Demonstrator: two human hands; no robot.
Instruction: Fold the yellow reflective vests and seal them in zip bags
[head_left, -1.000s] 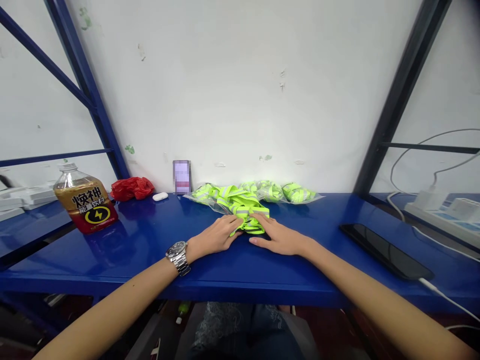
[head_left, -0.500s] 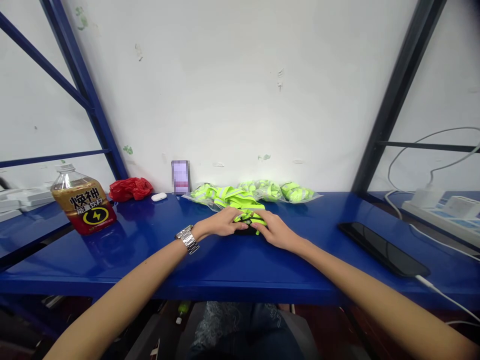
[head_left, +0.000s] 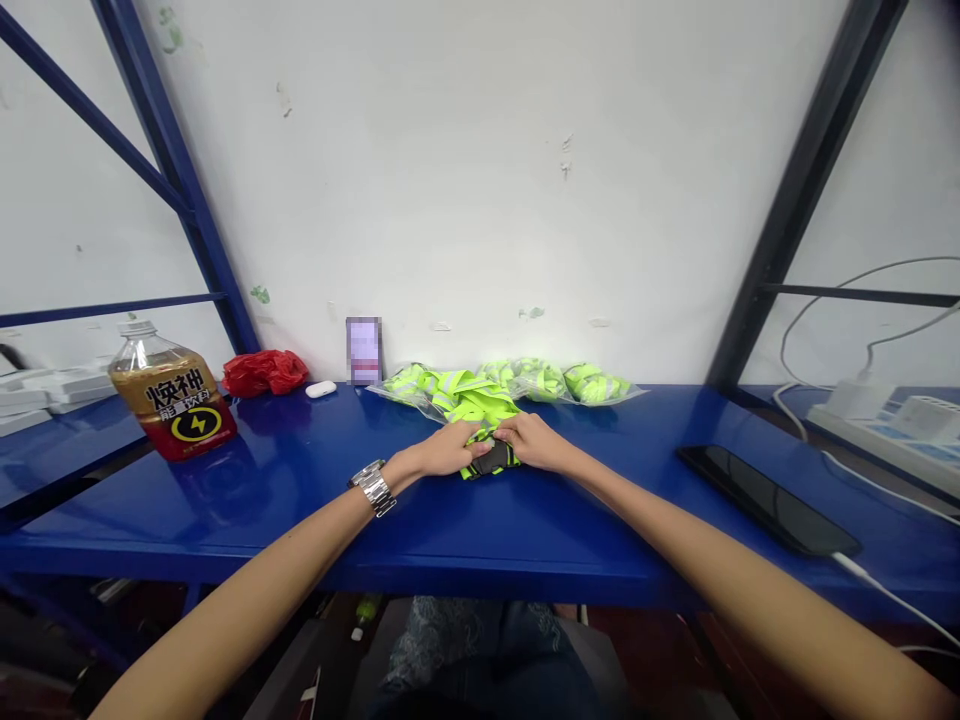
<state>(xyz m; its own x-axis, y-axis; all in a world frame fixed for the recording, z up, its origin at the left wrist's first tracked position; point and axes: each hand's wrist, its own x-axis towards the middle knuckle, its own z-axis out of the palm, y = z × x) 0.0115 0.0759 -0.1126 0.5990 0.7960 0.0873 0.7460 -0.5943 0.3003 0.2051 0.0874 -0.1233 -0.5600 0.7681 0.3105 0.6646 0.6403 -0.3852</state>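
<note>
Left grip (head_left: 455, 450): mine, fingers closed, thumb pressed along a dark grey patch, pinching the near end of the fluorescent yellow-green fabric with silver reflective bands (head_left: 472, 400).

Right grip (head_left: 534, 442): mine, fingers curled in, pinching the same near end from the other side, just beside the left.

Fabric: on the glossy blue surface (head_left: 420, 540), between both grips and running away from them in loose folds.

Directly beyond the grips, in the way at the back: fluorescent bundles in clear plastic bags (head_left: 540, 380), lying in a row near the white wall (head_left: 465, 180); the loose folds meet the leftmost.

Beyond and left of the left grip: one phone with a blurred lilac screen (head_left: 364, 352), upright; one small white rounded case (head_left: 321, 389); one crumpled red plastic bag (head_left: 264, 372).

Well left: one large clear bottle of amber drink with a red and black label (head_left: 176, 405).

Well right of the right grip: one black phone (head_left: 769, 498), flat, white cable (head_left: 885, 590) plugged in; farther out, one white power strip (head_left: 892, 440) with adapters.
</note>
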